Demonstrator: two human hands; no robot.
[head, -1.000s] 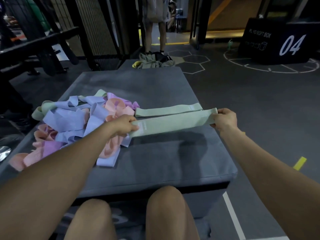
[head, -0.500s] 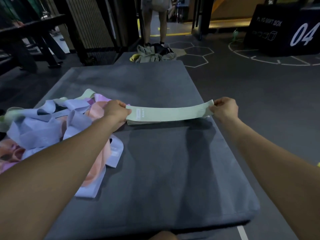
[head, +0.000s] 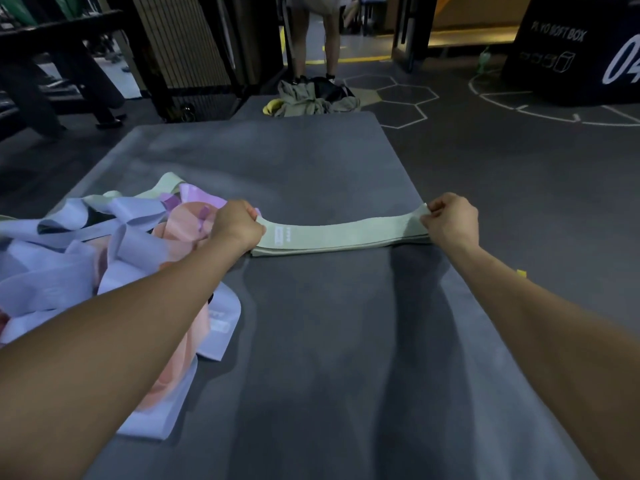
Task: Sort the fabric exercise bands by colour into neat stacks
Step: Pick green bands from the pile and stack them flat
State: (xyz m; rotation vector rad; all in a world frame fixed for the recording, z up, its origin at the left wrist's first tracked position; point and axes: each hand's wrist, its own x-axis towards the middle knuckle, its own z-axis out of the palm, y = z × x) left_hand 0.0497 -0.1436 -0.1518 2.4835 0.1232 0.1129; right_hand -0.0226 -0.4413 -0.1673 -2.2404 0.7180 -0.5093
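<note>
A pale green band (head: 341,230) lies stretched across the grey padded platform (head: 311,341), its middle resting on another green band whose edge (head: 329,251) shows just beneath. My left hand (head: 235,225) pinches the left end and my right hand (head: 450,220) pinches the right end, both ends lifted slightly. To the left sits a tangled heap of bands (head: 104,258) in lilac, peach, purple and green, partly hidden by my left forearm.
The platform's right edge runs close to my right hand, with dark gym floor (head: 519,202) beyond. A pile of clothes (head: 311,98) lies past the far edge, a person's legs (head: 315,46) stand behind it, and a black soft box (head: 571,53) is far right.
Both hands carried the green band forward and lowered it onto the other green band; it now sags onto that band instead of hanging taut in the air.
</note>
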